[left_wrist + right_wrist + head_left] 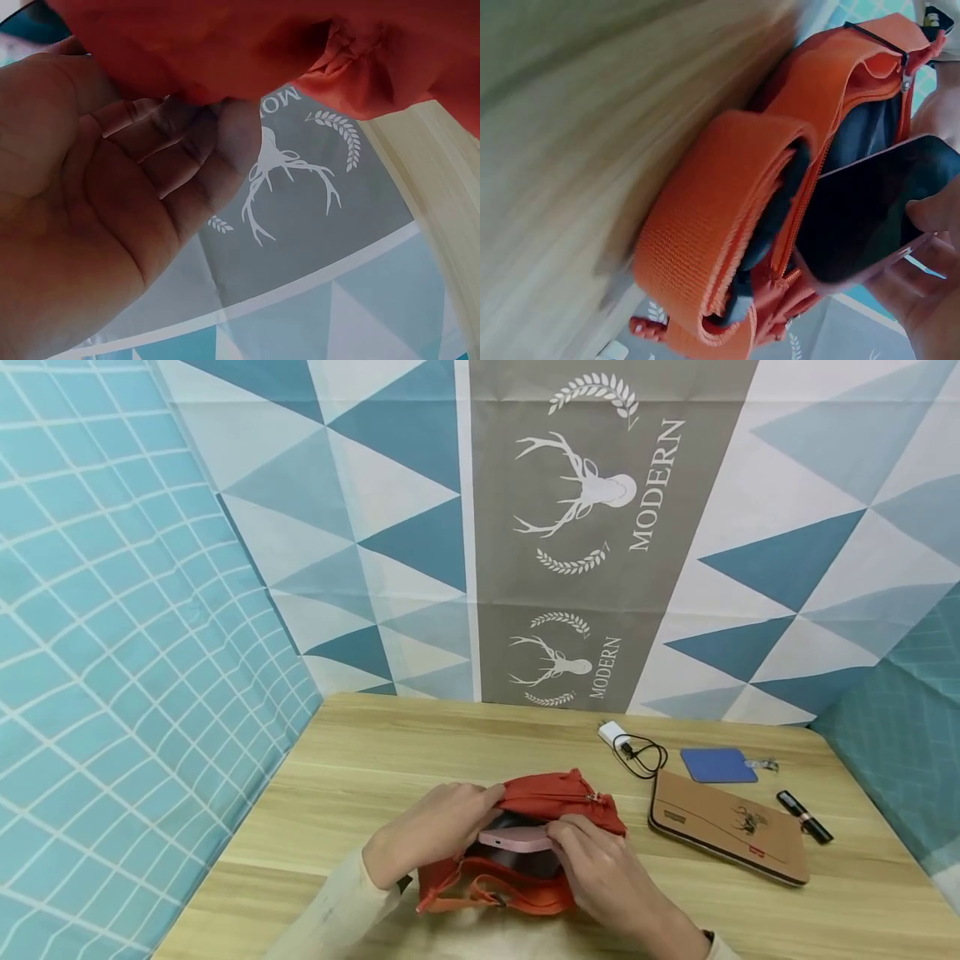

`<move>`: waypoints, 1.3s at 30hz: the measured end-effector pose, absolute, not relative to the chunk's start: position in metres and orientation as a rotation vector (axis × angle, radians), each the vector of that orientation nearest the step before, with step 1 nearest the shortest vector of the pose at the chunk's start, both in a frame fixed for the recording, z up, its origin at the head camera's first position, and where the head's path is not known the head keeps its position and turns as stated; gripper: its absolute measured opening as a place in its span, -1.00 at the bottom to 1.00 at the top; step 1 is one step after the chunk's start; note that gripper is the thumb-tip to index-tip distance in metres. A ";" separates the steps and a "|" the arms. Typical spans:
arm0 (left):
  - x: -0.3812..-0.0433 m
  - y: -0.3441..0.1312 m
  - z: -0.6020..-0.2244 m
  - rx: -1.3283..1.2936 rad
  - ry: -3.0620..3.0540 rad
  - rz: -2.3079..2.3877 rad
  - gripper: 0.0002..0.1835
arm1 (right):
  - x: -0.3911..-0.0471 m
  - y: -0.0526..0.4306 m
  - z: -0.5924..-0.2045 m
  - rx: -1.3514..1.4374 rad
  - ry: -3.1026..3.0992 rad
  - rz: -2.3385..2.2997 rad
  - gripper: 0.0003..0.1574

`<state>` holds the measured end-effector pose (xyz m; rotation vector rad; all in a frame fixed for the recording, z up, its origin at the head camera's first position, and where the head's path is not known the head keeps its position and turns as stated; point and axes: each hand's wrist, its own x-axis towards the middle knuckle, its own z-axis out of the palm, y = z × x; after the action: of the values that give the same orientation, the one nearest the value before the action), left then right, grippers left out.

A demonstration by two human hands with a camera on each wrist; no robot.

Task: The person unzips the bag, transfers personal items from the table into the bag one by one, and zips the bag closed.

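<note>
A red-orange fabric waist bag [551, 789] lies on the table with its zipped mouth open, showing a dark lining. My left hand [431, 827] grips the bag's far left edge; in the left wrist view its fingers [199, 180] curl up against the red fabric. Between thumb and fingers, my right hand [603, 872] holds a pink-cased phone [513, 839] at the mouth. The right wrist view shows the phone's black screen, with my thumb on it and the lower end inside the opening. A folded orange webbing strap [712, 217] hangs along the bag's near side.
To the right lies a brown deer-print notebook or sleeve [727, 827], with a black lipstick-like tube [806, 818] beside it. Behind are a blue card holder [717, 766] with a clip and a white charger plug [612, 735] beside a black cable [648, 760].
</note>
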<state>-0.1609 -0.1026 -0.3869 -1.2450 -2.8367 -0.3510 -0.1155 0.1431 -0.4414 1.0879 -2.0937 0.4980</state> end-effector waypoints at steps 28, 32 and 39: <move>-0.140 -0.085 -0.383 -1.358 -2.672 -0.326 -0.83 | -0.099 0.126 -0.456 1.036 -2.250 0.242 -0.56; -0.139 -0.086 -0.381 -1.386 -2.652 -0.353 -0.81 | -0.098 0.127 -0.457 1.154 -2.271 0.164 -0.91; -0.145 -0.089 -0.379 -1.366 -2.606 -0.440 -0.82 | -0.099 0.128 -0.459 1.151 -2.277 0.158 -0.55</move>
<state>-0.1454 -0.0893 -0.3786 -1.3665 -2.6058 -0.4396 -0.0985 0.1282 -0.4586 1.1508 -2.2767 0.1585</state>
